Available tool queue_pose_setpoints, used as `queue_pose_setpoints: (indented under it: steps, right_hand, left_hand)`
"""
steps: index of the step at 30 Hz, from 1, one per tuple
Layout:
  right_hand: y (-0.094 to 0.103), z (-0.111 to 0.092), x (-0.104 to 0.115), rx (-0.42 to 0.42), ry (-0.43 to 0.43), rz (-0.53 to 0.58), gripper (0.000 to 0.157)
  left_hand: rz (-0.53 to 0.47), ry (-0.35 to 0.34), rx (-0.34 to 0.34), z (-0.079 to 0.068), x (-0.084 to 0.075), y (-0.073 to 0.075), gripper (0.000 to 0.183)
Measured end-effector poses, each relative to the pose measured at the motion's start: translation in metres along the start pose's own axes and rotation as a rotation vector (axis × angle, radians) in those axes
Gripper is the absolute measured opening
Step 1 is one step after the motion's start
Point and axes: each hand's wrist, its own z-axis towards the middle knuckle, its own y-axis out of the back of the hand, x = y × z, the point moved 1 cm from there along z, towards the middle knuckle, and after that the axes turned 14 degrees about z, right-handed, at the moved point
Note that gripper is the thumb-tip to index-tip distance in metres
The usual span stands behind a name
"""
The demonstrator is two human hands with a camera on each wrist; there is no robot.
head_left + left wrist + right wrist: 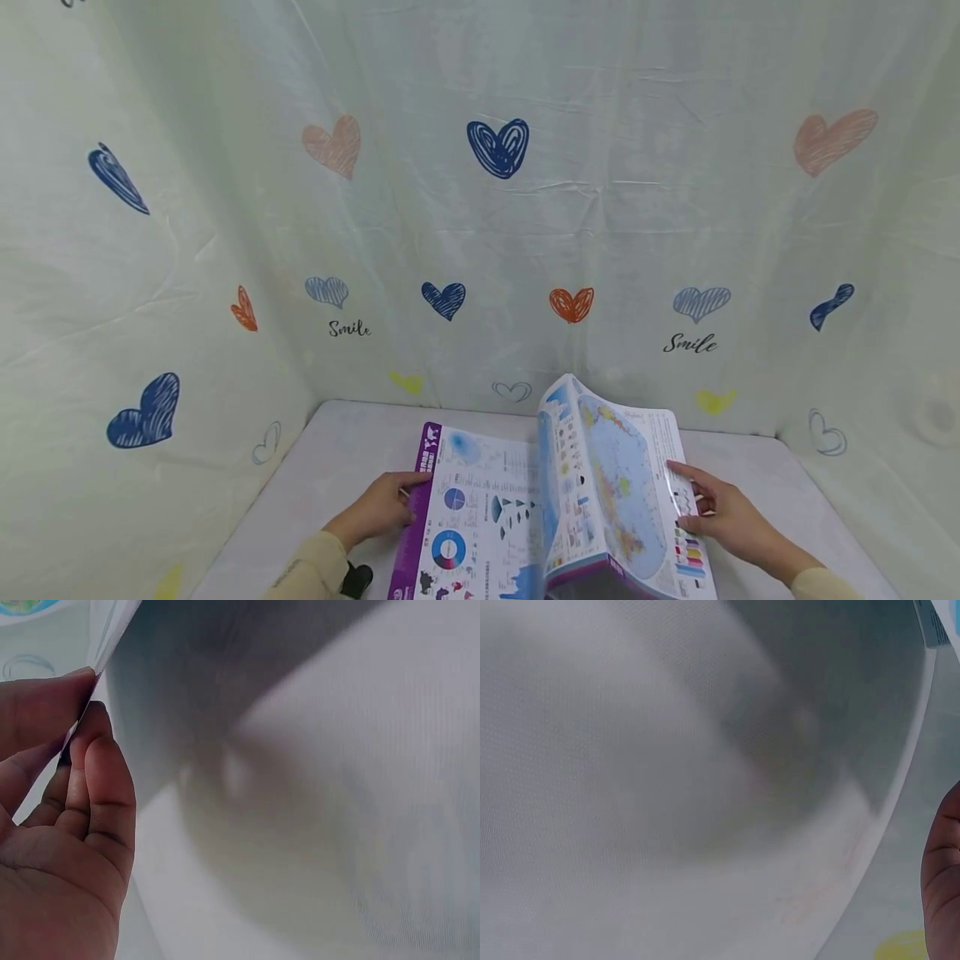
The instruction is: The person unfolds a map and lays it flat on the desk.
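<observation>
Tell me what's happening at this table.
A person holds an open book at a white table. The left hand pinches its left edge, at the purple border, while the right hand holds the right edge. Near the middle, pages rise in a curve; a large map shows on the right side. Behind hangs a heart-patterned curtain.

Heart-printed curtain (480, 225), material unclear; pale table (330, 458) below.
</observation>
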Motion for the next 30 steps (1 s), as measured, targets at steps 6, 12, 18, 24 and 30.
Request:
queue_pose_setpoints:
  steps: [6, 12, 18, 24, 30]
  right_hand:
    - [0.005, 0.0, 0.0, -0.045, -0.029, -0.001, 0.085]
    - [0.009, -0.001, 0.0, -0.085, -0.04, 0.017, 0.082]
    - [0.012, -0.004, 0.0, -0.125, -0.048, 0.04, 0.073]
    - [0.016, -0.005, -0.001, -0.132, -0.045, 0.039, 0.069]
    - [0.024, -0.009, -0.003, -0.123, -0.032, 0.013, 0.069]
  left_hand:
    - [-0.018, 0.012, -0.025, -0.005, 0.008, 0.009, 0.067]
    - [-0.002, 0.041, -0.045, -0.009, 0.016, 0.017, 0.066]
    - [0.012, 0.091, -0.071, -0.013, 0.02, 0.024, 0.065]
    - [0.01, 0.139, -0.079, -0.016, 0.02, 0.031, 0.063]
    - [0.043, 0.173, -0.083, -0.019, 0.026, 0.036, 0.063]
